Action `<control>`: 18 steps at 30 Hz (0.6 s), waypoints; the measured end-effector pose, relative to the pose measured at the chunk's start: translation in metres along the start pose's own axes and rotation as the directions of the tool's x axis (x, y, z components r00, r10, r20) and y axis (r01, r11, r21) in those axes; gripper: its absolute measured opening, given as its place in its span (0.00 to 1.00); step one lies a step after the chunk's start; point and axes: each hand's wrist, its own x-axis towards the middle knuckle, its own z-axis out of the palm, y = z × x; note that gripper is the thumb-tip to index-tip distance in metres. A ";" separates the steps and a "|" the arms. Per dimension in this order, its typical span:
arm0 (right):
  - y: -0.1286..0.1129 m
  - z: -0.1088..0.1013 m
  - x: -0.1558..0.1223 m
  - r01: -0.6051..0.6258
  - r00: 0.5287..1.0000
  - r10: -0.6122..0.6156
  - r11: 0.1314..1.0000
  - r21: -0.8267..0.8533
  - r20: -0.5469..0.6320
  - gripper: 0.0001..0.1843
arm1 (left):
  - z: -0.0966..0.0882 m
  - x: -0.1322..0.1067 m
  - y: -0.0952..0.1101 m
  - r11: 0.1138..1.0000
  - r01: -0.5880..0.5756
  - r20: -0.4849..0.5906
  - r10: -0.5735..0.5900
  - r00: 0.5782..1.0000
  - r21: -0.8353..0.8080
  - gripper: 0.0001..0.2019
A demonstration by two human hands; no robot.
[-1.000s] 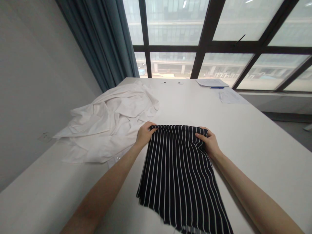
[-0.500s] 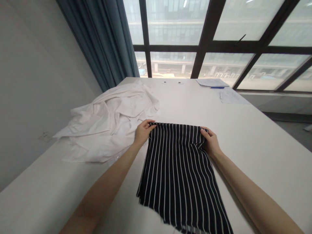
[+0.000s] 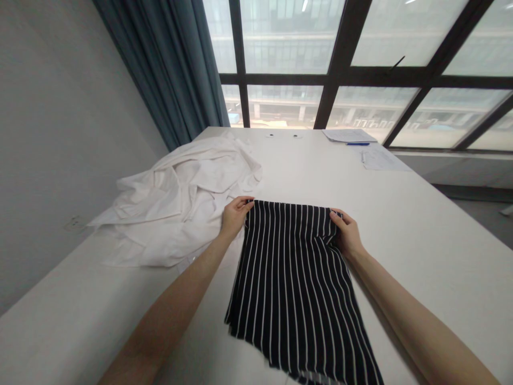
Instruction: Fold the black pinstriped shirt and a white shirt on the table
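Observation:
A black garment with thin white stripes (image 3: 292, 283) lies folded on the white table (image 3: 420, 246), running from the middle toward the near edge. My left hand (image 3: 233, 216) pinches its far left corner with closed fingers. My right hand (image 3: 347, 233) grips the far right corner the same way. Both forearms reach in from the bottom of the view, one on each side of the cloth.
A crumpled white garment (image 3: 180, 203) lies in a heap to the left, touching the striped cloth's left corner. Papers (image 3: 348, 136) and a blue pen (image 3: 357, 144) rest at the far right by the window. A dark curtain (image 3: 172, 69) hangs at the back left.
Both hands have slid the far edge of the striped garment slightly away from me and flattened it. The white heap has not moved.

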 end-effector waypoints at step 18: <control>0.000 -0.001 0.001 -0.003 1.000 0.004 1.000 -0.028 0.011 0.17 | -0.001 0.002 -0.003 1.000 -0.029 -0.004 0.029 1.000 -0.001 0.14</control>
